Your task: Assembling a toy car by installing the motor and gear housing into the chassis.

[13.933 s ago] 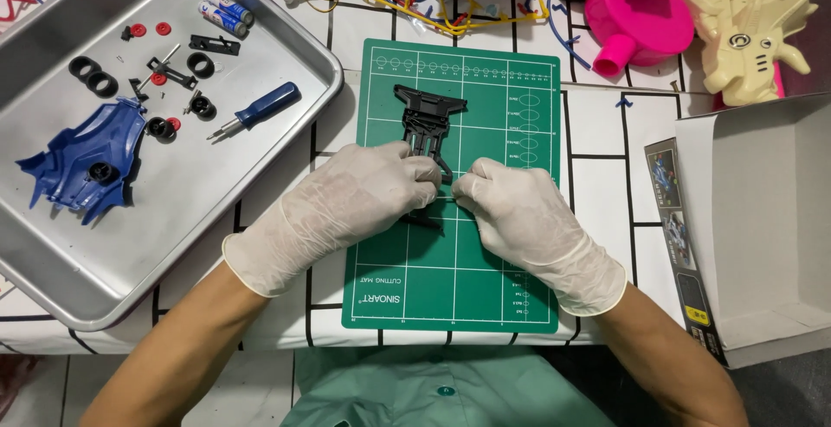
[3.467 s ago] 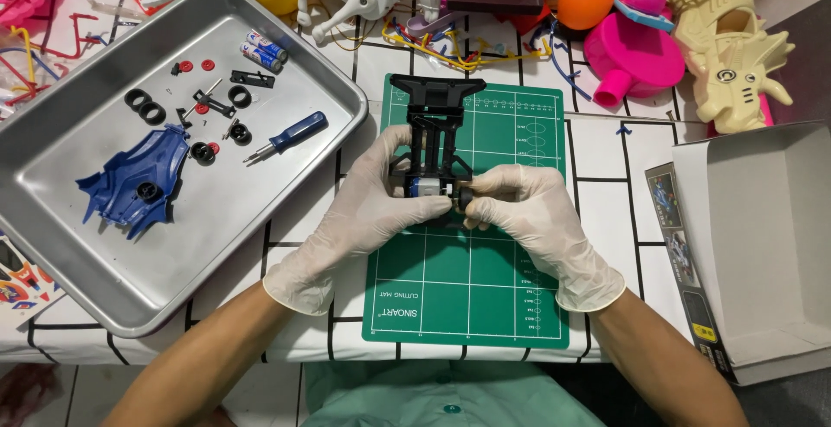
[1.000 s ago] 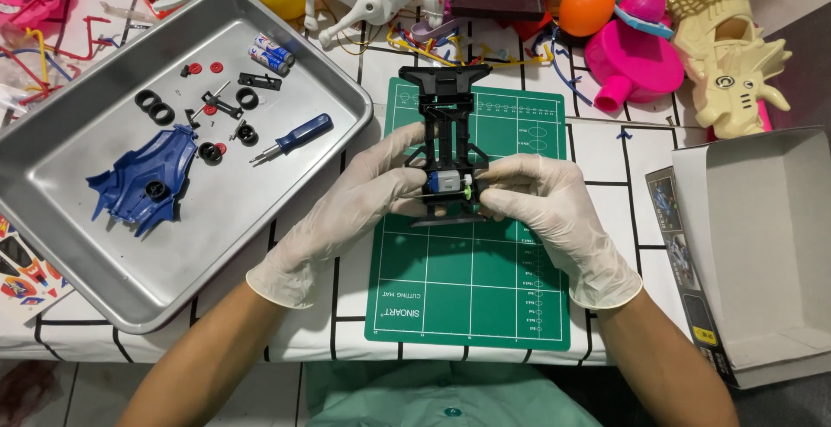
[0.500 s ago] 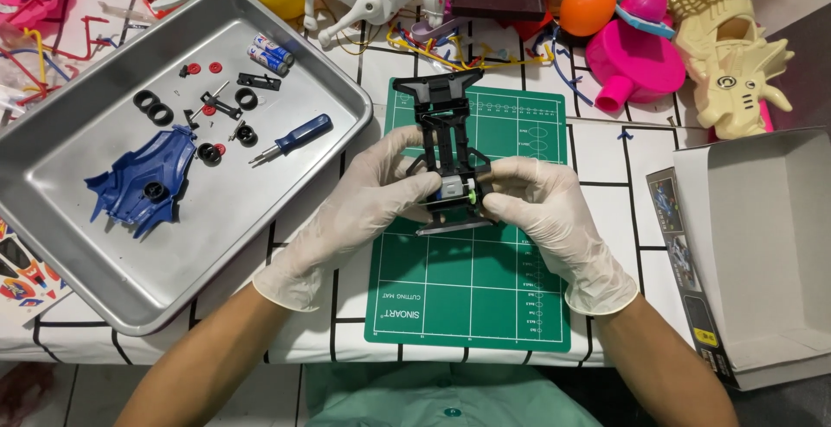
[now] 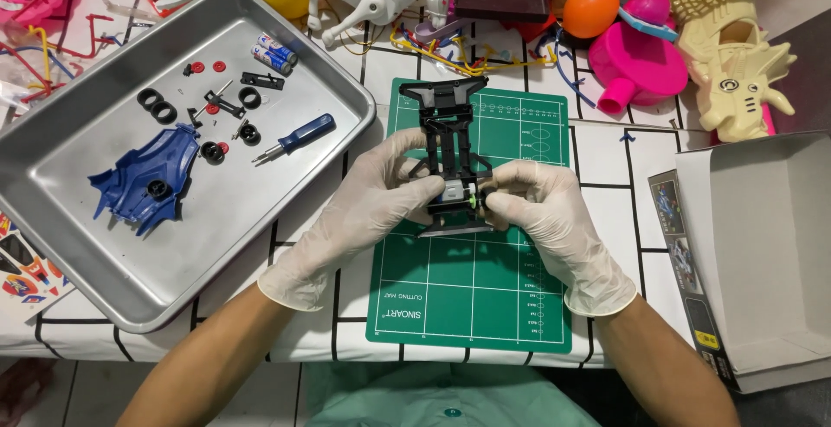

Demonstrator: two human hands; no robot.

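Grip: I held the black toy-car chassis [image 5: 450,154] with left hand [image 5: 372,206] and right hand [image 5: 541,215], fingers closed.
Base: green cutting mat [image 5: 472,297] lay beneath.
Tray: metal tray [image 5: 95,262] held a screwdriver [image 5: 299,137].

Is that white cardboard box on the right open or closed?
Open: the white box lies with its bare inside facing up, nothing visible inside.
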